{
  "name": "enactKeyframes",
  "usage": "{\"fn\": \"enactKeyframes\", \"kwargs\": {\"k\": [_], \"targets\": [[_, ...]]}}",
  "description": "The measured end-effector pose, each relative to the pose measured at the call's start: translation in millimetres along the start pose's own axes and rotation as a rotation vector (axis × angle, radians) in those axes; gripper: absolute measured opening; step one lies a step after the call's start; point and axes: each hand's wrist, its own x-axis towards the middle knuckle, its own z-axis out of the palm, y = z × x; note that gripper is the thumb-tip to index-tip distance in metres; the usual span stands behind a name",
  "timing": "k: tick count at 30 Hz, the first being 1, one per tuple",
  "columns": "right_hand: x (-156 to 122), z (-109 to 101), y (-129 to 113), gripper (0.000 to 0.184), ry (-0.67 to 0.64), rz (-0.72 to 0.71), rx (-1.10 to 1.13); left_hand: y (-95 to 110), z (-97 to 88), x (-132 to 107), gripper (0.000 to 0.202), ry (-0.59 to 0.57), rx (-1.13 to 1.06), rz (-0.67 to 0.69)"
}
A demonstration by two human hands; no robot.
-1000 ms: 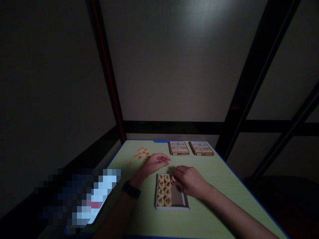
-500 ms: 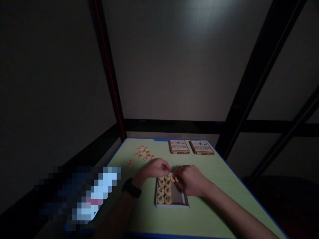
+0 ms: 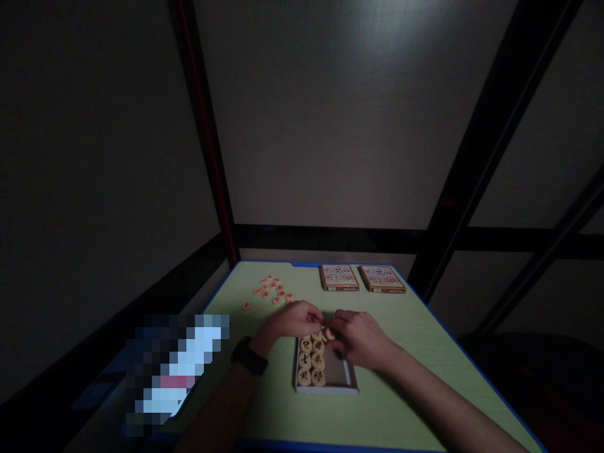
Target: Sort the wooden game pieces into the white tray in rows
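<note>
A shallow open box point(image 3: 337, 371) lies on the table before me. Round xiangqi pieces point(image 3: 311, 360) with black characters fill two columns along its left side, and the bare brown bottom shows at the right. At the box's far left corner is my left hand point(image 3: 298, 318), fingers curled together; what they hold, if anything, is hidden. My right hand point(image 3: 361, 338) reaches over the far right part of the box. Its thumb and fingers pinch a pale xiangqi piece point(image 3: 329, 334) with a red mark, tilted on edge beside the black pieces.
Several red-marked xiangqi pieces point(image 3: 270, 287) lie loose on the green table point(image 3: 401, 402), beyond my left hand. Two printed boxes point(image 3: 340, 278) rest at the far right. A blurred-out bright screen point(image 3: 189, 368) is at the left edge. A wall stands behind the table.
My right hand has shifted slightly away from me and up, and the piece in its fingers is tilted more. The left hand has stayed almost still.
</note>
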Motion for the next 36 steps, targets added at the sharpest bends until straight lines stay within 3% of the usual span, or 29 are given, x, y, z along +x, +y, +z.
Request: {"fn": "enactKeyframes", "kwargs": {"k": [13, 26, 36], "targets": [[2, 6, -2, 0.031, -0.002, -0.021, 0.111, -1, -0.6, -2, 0.026, -0.051, -0.029, -0.017], [1, 10, -3, 0.022, 0.021, -0.013, 0.085, 5, -2.1, -3, 0.025, -0.078, -0.007, -0.037], [2, 18, 0, 0.026, 0.048, -0.030, 0.091, -8, 0.9, -3, 0.019, -0.077, 0.044, 0.090]]}}
